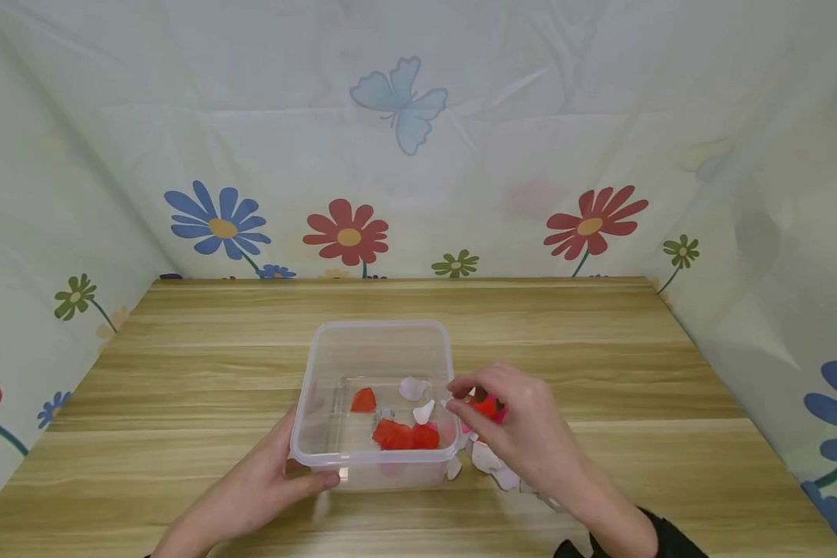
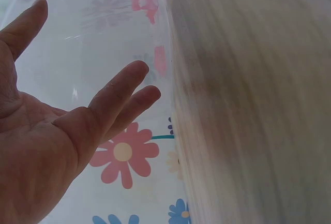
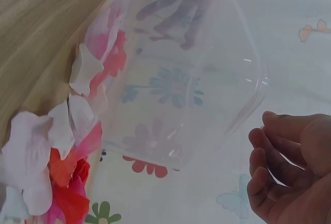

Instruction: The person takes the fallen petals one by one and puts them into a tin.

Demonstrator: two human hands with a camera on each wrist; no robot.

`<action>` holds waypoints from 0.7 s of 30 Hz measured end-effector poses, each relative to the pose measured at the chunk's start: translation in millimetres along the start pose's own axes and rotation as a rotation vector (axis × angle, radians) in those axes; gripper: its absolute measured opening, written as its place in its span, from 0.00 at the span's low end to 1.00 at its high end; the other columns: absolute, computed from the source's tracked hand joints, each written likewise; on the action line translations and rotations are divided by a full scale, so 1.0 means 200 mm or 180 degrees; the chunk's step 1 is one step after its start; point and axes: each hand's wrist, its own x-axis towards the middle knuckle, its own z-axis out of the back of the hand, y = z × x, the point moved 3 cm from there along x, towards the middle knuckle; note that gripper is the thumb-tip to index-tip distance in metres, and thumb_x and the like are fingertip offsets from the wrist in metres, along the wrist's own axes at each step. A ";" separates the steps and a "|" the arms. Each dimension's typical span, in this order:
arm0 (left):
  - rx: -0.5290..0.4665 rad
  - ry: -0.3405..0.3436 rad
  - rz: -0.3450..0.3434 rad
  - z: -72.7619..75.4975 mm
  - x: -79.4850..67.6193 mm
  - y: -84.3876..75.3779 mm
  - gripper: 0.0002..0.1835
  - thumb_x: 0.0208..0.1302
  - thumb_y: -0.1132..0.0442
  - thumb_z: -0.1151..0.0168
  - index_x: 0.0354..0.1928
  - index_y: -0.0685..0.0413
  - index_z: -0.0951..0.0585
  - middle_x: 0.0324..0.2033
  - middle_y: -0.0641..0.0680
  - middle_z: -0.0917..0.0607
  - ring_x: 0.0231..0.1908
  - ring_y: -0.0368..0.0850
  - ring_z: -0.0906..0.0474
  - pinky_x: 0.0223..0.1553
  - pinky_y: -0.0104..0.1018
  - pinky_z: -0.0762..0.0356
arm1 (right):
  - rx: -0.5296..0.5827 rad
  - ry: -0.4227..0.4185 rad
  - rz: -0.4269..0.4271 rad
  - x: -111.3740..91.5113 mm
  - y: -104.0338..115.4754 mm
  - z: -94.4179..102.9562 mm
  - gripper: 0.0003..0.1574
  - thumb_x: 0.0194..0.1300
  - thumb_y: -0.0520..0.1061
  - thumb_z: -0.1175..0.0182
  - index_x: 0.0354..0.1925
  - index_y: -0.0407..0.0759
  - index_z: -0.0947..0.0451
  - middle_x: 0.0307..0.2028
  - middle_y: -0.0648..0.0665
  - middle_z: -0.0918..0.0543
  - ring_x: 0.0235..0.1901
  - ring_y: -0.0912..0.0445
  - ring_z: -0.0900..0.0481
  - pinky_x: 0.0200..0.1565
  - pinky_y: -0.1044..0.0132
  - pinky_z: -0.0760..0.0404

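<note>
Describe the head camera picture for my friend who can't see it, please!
A clear plastic box holds red and pale petal-like pieces. A left hand is at its left side; the right hand is by its right rim, near more pieces on a wooden table.

Clear container [image 1: 371, 458] on wood-grain worktop [image 1: 181, 364], your left-hand grip [image 1: 268, 484] at its near left corner, your right-hand grip [image 1: 530, 426] at its right rim, red petals [image 1: 394, 436] and white petal [image 1: 424, 412] inside, petal heap [image 1: 487, 457] alongside right.
</note>
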 end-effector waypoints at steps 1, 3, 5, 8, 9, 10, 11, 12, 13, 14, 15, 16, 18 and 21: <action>-0.0006 -0.0005 0.0023 0.00 0.00 0.00 0.57 0.62 0.56 0.23 0.81 0.25 0.54 0.76 0.53 0.39 0.63 0.58 0.29 0.57 0.40 0.25 | -0.0008 0.0007 -0.0015 0.00 0.00 0.01 0.17 0.52 0.33 0.21 0.39 0.45 0.13 0.33 0.56 0.15 0.29 0.63 0.24 0.27 0.71 0.21; -0.0035 -0.0008 0.0056 0.00 0.00 0.01 0.58 0.62 0.56 0.23 0.81 0.24 0.55 0.76 0.52 0.40 0.64 0.57 0.29 0.57 0.41 0.25 | -0.0053 0.0013 -0.0035 0.00 -0.02 0.02 0.17 0.52 0.32 0.21 0.39 0.44 0.14 0.34 0.56 0.16 0.30 0.63 0.23 0.27 0.71 0.21; -0.0049 -0.0008 0.0063 0.00 0.00 0.01 0.58 0.61 0.56 0.23 0.81 0.23 0.55 0.76 0.51 0.40 0.64 0.57 0.29 0.57 0.41 0.25 | -0.0126 0.0013 -0.0090 0.00 -0.03 0.04 0.17 0.52 0.32 0.21 0.40 0.44 0.14 0.34 0.56 0.15 0.31 0.63 0.24 0.28 0.71 0.22; -0.0026 0.0005 0.0048 0.00 0.00 0.01 0.58 0.61 0.56 0.23 0.81 0.25 0.54 0.75 0.52 0.38 0.62 0.57 0.28 0.57 0.40 0.24 | -0.0297 0.0036 -0.0180 -0.02 -0.07 0.07 0.18 0.52 0.32 0.21 0.40 0.45 0.14 0.35 0.55 0.15 0.31 0.63 0.23 0.28 0.70 0.23; -0.0019 0.0009 0.0049 0.00 0.00 0.01 0.58 0.61 0.56 0.23 0.81 0.25 0.54 0.74 0.52 0.38 0.62 0.56 0.27 0.57 0.40 0.24 | -0.0355 0.0063 -0.0215 -0.02 -0.08 0.08 0.18 0.53 0.32 0.21 0.40 0.44 0.13 0.35 0.55 0.15 0.32 0.63 0.23 0.28 0.69 0.23; -0.0014 0.0010 0.0057 -0.01 0.00 0.02 0.58 0.61 0.56 0.23 0.81 0.26 0.53 0.74 0.52 0.37 0.61 0.56 0.27 0.57 0.40 0.24 | -0.0409 0.0098 -0.0269 -0.03 -0.09 0.08 0.17 0.53 0.32 0.22 0.41 0.44 0.13 0.35 0.54 0.14 0.32 0.62 0.23 0.28 0.69 0.23; 0.0000 0.0017 0.0038 -0.01 0.00 0.02 0.57 0.61 0.56 0.23 0.81 0.27 0.53 0.74 0.53 0.36 0.61 0.56 0.27 0.57 0.40 0.23 | -0.0456 0.0141 -0.0323 -0.03 -0.11 0.09 0.17 0.53 0.32 0.22 0.41 0.44 0.13 0.36 0.54 0.14 0.32 0.61 0.23 0.28 0.69 0.23; 0.0015 0.0015 0.0043 -0.01 0.00 0.02 0.57 0.61 0.56 0.23 0.81 0.27 0.53 0.73 0.53 0.36 0.61 0.56 0.27 0.57 0.40 0.23 | -0.0499 0.0196 -0.0388 -0.04 -0.12 0.09 0.17 0.54 0.32 0.22 0.41 0.44 0.13 0.36 0.54 0.14 0.32 0.61 0.23 0.29 0.68 0.22; 0.0014 0.0014 0.0056 -0.01 0.00 0.02 0.58 0.61 0.56 0.23 0.81 0.27 0.54 0.74 0.53 0.37 0.61 0.56 0.27 0.57 0.40 0.23 | -0.0548 0.0250 -0.0467 -0.04 -0.13 0.10 0.16 0.55 0.33 0.22 0.41 0.44 0.13 0.36 0.54 0.14 0.33 0.61 0.23 0.30 0.68 0.21; 0.0016 0.0011 0.0066 -0.01 0.00 0.02 0.58 0.61 0.56 0.23 0.81 0.27 0.54 0.74 0.53 0.37 0.61 0.56 0.27 0.58 0.41 0.24 | -0.0590 0.0307 -0.0545 -0.05 -0.14 0.10 0.15 0.56 0.34 0.22 0.41 0.45 0.13 0.36 0.54 0.14 0.33 0.60 0.22 0.32 0.67 0.20; 0.0006 0.0007 0.0082 -0.01 0.00 0.02 0.58 0.61 0.56 0.23 0.81 0.26 0.54 0.75 0.52 0.38 0.62 0.56 0.27 0.58 0.41 0.24 | -0.0622 0.0363 -0.0622 -0.05 -0.15 0.11 0.14 0.56 0.35 0.23 0.41 0.44 0.13 0.36 0.54 0.14 0.33 0.59 0.22 0.33 0.66 0.20; 0.0012 0.0002 0.0089 0.00 0.00 0.02 0.58 0.61 0.56 0.23 0.81 0.26 0.54 0.75 0.52 0.38 0.62 0.56 0.27 0.58 0.42 0.25 | -0.0656 0.0417 -0.0710 -0.06 -0.16 0.11 0.14 0.57 0.36 0.23 0.41 0.45 0.13 0.36 0.54 0.15 0.33 0.58 0.22 0.34 0.66 0.20; 0.0020 -0.0014 0.0121 0.00 0.00 0.02 0.59 0.60 0.55 0.22 0.81 0.24 0.55 0.75 0.51 0.38 0.62 0.55 0.28 0.59 0.42 0.25 | -0.0737 0.0536 -0.0875 -0.07 -0.18 0.12 0.12 0.59 0.37 0.23 0.41 0.45 0.13 0.35 0.54 0.15 0.33 0.57 0.22 0.34 0.65 0.20; 0.0036 -0.0024 0.0112 0.00 0.00 0.01 0.59 0.60 0.56 0.22 0.81 0.24 0.54 0.75 0.51 0.38 0.62 0.55 0.27 0.58 0.40 0.25 | -0.0903 0.0745 -0.1155 -0.08 -0.22 0.14 0.09 0.60 0.39 0.24 0.39 0.45 0.14 0.32 0.54 0.17 0.31 0.57 0.24 0.31 0.64 0.22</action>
